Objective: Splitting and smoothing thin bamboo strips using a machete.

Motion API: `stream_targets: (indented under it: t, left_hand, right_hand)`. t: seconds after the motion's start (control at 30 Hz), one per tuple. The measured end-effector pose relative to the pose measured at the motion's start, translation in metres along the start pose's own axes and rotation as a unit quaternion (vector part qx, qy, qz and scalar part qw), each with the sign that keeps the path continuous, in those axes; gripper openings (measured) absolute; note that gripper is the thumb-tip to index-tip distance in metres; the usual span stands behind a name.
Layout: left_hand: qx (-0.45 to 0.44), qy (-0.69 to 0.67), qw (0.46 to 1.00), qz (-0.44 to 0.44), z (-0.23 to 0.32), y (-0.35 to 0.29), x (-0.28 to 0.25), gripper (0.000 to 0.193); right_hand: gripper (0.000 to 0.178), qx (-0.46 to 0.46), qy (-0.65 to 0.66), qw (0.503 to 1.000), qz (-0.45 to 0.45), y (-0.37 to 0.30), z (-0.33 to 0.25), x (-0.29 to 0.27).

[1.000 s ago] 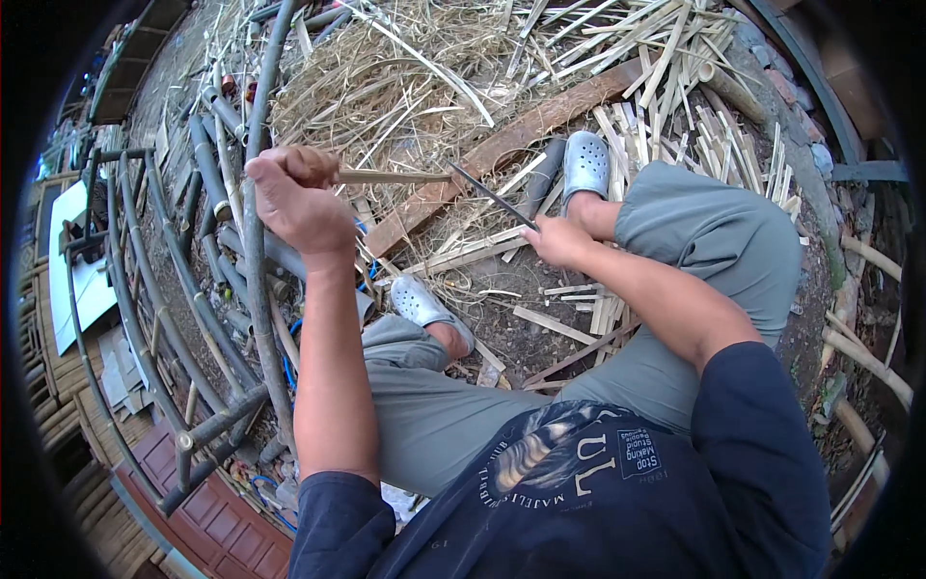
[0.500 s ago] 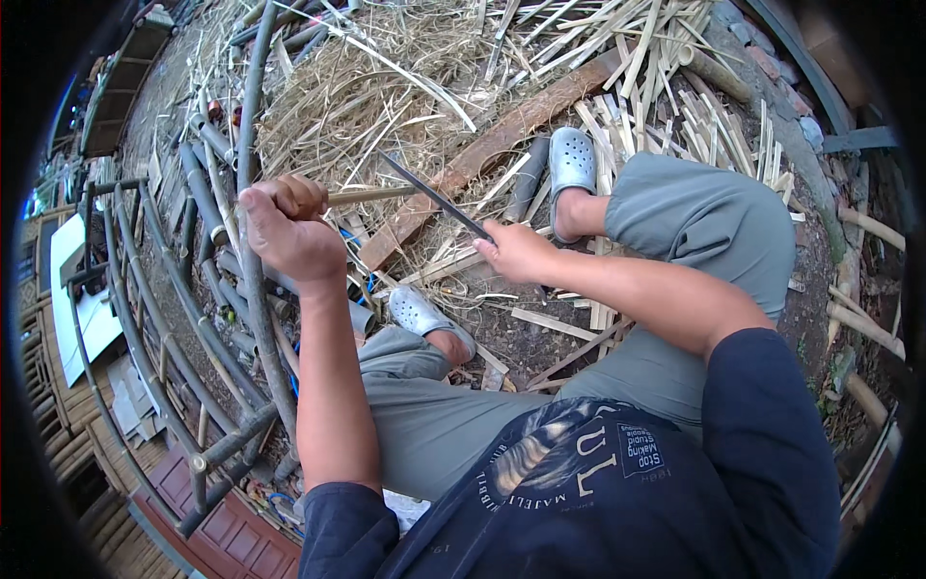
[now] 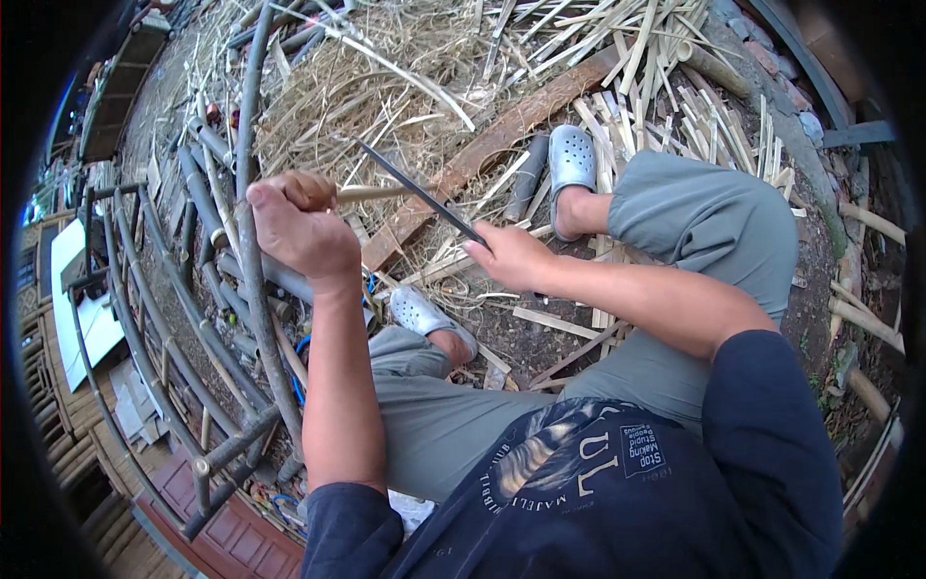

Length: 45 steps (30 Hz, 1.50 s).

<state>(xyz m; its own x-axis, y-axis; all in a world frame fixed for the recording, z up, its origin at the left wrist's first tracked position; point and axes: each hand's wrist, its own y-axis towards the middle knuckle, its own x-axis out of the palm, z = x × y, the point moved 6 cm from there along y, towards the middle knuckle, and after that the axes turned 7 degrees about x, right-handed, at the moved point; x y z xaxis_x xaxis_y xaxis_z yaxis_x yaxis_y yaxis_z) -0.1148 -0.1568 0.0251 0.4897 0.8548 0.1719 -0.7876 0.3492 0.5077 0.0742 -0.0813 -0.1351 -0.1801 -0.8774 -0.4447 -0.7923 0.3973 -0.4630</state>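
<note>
My left hand [image 3: 304, 227] is closed around a thin bamboo strip [image 3: 371, 194], whose free end points right. In my right hand [image 3: 509, 256] is the handle of a long dark knife [image 3: 422, 193]. Its blade slants up and to the left, and it crosses the strip near the strip's right end; I cannot tell whether the two touch. The knife's handle is mostly hidden by my fingers. Below the hands are my bent legs in grey-green trousers and my feet in pale clogs [image 3: 572, 157].
A reddish-brown plank [image 3: 511, 140] lies across the ground beyond my hands. Fibrous shavings [image 3: 328, 106] and split bamboo strips [image 3: 719, 125] are heaped around it. On the left stands a bamboo pole frame [image 3: 178, 309], with one pole [image 3: 253, 280] close by my left forearm.
The knife and my right hand have shifted slightly left and up, so the blade tip reaches farther left. My left hand has moved slightly right, still gripping the strip.
</note>
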Motion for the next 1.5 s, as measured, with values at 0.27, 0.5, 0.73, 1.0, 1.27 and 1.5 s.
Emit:
stream_targets:
  t: [0.27,0.5,0.73,1.0,1.27,1.5]
  left_hand:
    - [0.005,-0.008,1.000,0.013,0.001,0.002,-0.007,0.047]
    - [-0.008,0.000,0.999,0.037,0.001,0.010,-0.018,0.050]
    - [-0.028,-0.017,0.998,0.057,-0.001,0.007,-0.026,0.049]
    - [-0.031,-0.088,0.995,-0.047,-0.002,0.010,-0.008,0.047]
    - [-0.009,-0.036,0.999,-0.019,-0.002,0.010,-0.004,0.046]
    - [-0.002,-0.031,0.999,-0.026,-0.002,0.004,-0.010,0.047]
  right_hand:
    - [0.029,-0.070,0.005,0.997,0.036,-0.008,-0.020,-0.001]
    - [0.031,-0.031,0.004,0.999,-0.002,-0.014,-0.037,-0.017]
    - [0.033,-0.005,-0.006,0.999,-0.040,-0.022,-0.034,-0.008]
    - [0.033,-0.052,-0.027,0.998,-0.016,-0.038,-0.054,-0.037]
    - [0.031,0.005,-0.026,1.000,-0.012,-0.023,-0.023,-0.012]
    - [0.035,0.099,-0.015,0.993,-0.062,0.004,0.022,0.006]
